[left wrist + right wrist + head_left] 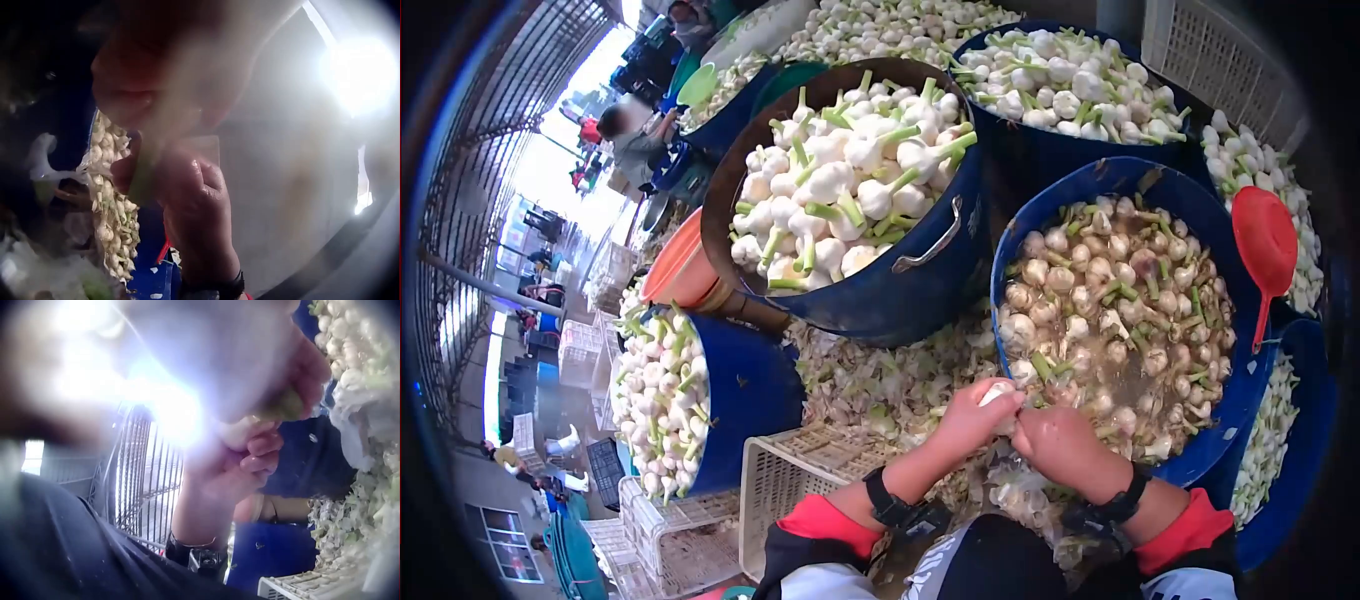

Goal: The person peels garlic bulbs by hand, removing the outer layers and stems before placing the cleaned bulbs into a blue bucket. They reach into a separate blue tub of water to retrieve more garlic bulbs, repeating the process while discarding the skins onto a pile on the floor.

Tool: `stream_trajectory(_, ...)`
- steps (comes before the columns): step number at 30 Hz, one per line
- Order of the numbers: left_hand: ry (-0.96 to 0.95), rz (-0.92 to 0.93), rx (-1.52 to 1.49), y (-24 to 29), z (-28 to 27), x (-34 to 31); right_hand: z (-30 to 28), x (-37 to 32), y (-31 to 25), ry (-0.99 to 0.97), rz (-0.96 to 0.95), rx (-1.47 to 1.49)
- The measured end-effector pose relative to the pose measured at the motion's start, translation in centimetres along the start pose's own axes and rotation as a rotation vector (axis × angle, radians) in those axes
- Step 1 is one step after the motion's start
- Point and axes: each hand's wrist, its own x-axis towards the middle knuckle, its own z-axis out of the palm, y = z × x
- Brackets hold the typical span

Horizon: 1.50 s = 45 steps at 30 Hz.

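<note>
My left hand (pixel 968 424) grips a white garlic bulb (pixel 998 392) at the near left rim of the blue tub (pixel 1007 215) of garlic in brownish water. In the right wrist view, the left hand's fingers (pixel 262 453) curl round the bulb (pixel 240 432). My right hand (pixel 1068 447) meets the left at the bulb, its fingers curled; in the right wrist view they pinch a green stem (pixel 284 406). Wet peel hangs below the hands. The left wrist view shows the right hand (pixel 199 206) close behind the blurred stem (pixel 145 169).
A red ladle (pixel 1264 240) lies on the tub's right rim. Large tubs of white garlic stand ahead, right and left. Peelings (pixel 870 375) cover the ground beside a cream crate (pixel 775 500). An orange bucket (pixel 676 262) stands left; a person (pixel 635 140) is at upper left.
</note>
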Motion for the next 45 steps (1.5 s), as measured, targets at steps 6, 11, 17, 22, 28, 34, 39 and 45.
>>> stream_trajectory(6, -0.124, 0.26, -0.093, -0.4, -0.4, 0.5, 0.0, 0.8, 1.0, -0.095, 0.898, 1.5)
stream_trajectory(11, -0.151, 0.116, 0.296, -0.6, -1.6, 1.6, 0.1, 0.3, 0.8, 0.11, 0.382, 0.763)
stream_trajectory(17, -0.037, 1.015, 0.963, -0.4, -1.5, -0.2, 1.1, 1.2, 2.9, 0.134, 0.819, 1.355)
stream_trajectory(22, 0.125, 0.804, 0.372, -3.3, -2.1, 1.2, 0.8, -0.1, 1.3, 0.243, 0.61, 1.835)
stream_trajectory(28, 0.146, -0.056, -0.985, -2.1, -5.8, 1.9, -4.1, -3.9, 1.9, 0.326, 0.324, 1.55)
stream_trajectory(34, 0.32, -0.044, -0.86, -1.3, -4.8, 1.2, -3.6, -1.5, 3.5, 0.141, 0.14, 0.999)
stream_trajectory(39, 0.202, -0.076, -0.454, -0.9, -3.3, -0.1, -1.2, 3.0, -0.9, 0.225, 0.045, 0.699)
stream_trajectory(45, 0.047, -0.367, -0.894, -1.7, -3.9, 0.4, -1.3, 1.4, 0.3, 0.219, -0.221, 0.806)
